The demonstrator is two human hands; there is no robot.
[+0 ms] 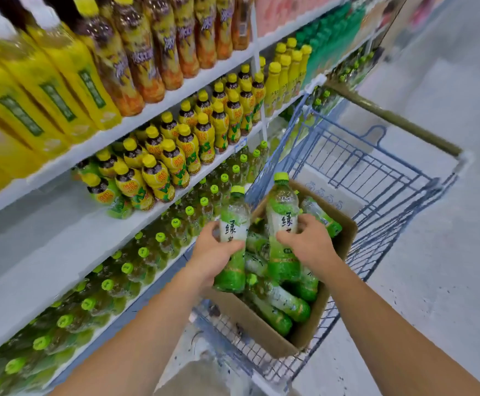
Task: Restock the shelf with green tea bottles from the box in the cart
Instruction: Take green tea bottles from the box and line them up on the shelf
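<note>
- Green tea bottles [286,302] lie on their sides in the cardboard box [256,330]. They overlap, so about six show and the exact number cannot be told.
- Two more are lifted, one in each hand, and both stand roughly upright with their green caps up.
- The left bottle [231,277] is over the box's left edge, on the shelf side. The right bottle [281,207] is over the middle of the box.
- The left hand [213,252] grasps its bottle at the white label, thumb across the front and fingers wrapped behind. The forearm reaches in from the lower left.
- The right hand [310,241] grasps the other bottle round its middle from the right, fingers curled on the label. The forearm reaches in from the lower right.
- One box sits in the one blue wire cart [376,178], which is parked just beside the shelf [47,238].
- Three white shelf boards show. The lowest row holds many green-capped bottles [124,270], too many to count.
- Yellow-capped bottles [176,155] fill the row above.
</note>
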